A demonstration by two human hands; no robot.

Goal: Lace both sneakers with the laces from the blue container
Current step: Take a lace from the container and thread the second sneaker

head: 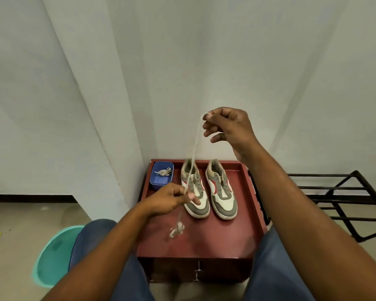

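Sitting on the floor at the far left is a teal basin [52, 257], partly behind a knee in blue trousers. Further right, the blue container [155, 185] stands in the back left corner of the red counter [204, 237], and a bundled lace [164, 172] lies inside it. Just in front of the container the left grip [169, 197] hovers above the counter, with thumb and forefinger pinching a pale lace [194, 146] partway along and the other fingers curled. Below the pinch the lace drops to a blurred tangle low over the counter top; whether it touches cannot be told. Above the pinch it rises across the left sneaker [199, 206], which stands close beside the right sneaker [225, 203], both with toes toward the person, to the right of the container. The right grip [228, 124], raised high before the wall, pinches the lace's upper end between thumb and forefinger, its remaining fingers loosely bent. A black rack [345, 198] stands on the floor at the far right.
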